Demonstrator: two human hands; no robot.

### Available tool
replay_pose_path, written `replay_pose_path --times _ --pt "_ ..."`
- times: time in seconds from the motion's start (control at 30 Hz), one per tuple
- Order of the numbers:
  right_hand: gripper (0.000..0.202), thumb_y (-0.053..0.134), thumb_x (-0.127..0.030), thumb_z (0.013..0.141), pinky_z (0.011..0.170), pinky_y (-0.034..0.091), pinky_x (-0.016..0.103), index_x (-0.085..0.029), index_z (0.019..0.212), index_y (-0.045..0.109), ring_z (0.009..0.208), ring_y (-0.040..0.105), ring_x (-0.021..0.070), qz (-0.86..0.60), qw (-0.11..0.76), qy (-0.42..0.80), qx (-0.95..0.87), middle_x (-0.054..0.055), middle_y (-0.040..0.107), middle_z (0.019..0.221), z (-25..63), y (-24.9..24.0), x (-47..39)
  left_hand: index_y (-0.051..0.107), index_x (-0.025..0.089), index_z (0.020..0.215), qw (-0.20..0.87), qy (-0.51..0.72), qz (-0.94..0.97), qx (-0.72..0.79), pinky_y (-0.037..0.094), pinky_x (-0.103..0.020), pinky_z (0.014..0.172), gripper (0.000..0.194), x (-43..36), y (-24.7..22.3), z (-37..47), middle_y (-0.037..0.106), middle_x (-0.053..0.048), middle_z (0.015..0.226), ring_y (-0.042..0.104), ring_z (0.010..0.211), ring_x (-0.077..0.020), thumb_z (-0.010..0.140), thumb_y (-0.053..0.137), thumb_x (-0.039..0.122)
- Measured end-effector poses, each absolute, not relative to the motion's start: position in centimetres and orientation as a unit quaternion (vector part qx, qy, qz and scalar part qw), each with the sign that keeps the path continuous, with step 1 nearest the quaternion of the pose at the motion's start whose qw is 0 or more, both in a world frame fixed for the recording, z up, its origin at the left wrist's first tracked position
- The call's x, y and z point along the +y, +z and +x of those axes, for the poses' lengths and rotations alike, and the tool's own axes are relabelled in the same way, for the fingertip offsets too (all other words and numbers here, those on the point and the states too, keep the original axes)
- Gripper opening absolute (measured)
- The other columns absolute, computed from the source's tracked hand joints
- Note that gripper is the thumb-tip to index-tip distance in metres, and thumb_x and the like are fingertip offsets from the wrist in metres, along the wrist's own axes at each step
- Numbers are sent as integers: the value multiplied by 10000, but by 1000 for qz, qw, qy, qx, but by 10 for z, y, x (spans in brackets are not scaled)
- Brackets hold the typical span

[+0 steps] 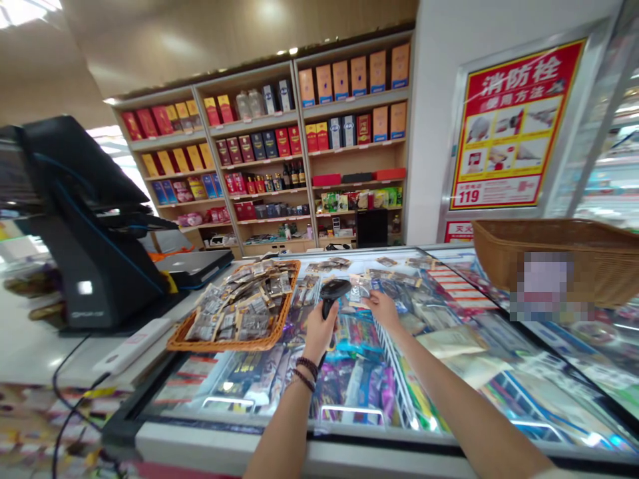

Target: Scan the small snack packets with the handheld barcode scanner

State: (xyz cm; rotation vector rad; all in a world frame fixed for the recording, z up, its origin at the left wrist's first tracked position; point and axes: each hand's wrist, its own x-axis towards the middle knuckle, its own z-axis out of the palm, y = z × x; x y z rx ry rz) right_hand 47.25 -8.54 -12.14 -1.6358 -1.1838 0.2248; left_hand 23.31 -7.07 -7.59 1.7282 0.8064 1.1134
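Head view: we see a black handheld scanner (332, 293) just above the middle of the frame, its rounded glossy head tipped toward a small flat packet (360, 290) at its 3 o'clock. Both are held just over the glass lid of a freezer counter (279, 436). Our left hand (319, 330) is wrapped tight round the scanner's grip, wrist cocked upward, dark beaded bracelets (304, 372) circling the forearm below it. Our right hand (383, 309) pinches the packet's lower edge between the fingertips, the arm stretched out long from 5 o'clock. Under the smooth, reflective glass lie bright crinkled wrappers in many colours. At 9 o'clock from the scanner sits a shallow oval wicker tray (219, 344) heaped with small silvery sachets. Farther out at 9 o'clock stands a matt black till terminal (84, 226) with an angular base. At 3 o'clock a deeper woven basket (589, 256) rests on the counter. At 12 o'clock, well apart, wooden shelves (279, 153) hold boxed goods, and a red poster (514, 126) hangs at 2 o'clock.
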Motion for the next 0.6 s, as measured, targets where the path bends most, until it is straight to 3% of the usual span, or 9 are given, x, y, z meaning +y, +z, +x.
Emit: replay_pose_path --times 0.2,0.6 --pt "105 706 -338 879 832 615 381 -245 862 752 922 847 329 -687 519 88 -501 69 859 846 471 -118 -89 535 257 791 455 443 700 326 440 -288 526 638 -75 -73 234 551 27 551 561 487 -162 864 578 889" --pt "62 734 -278 874 886 637 397 -246 906 775 966 854 331 -689 526 112 -486 94 870 916 468 -113 -92 552 246 798 467 444 698 312 449 -288 524 648 -76 -72 233 570 16 558 569 492 -166 860 616 888"
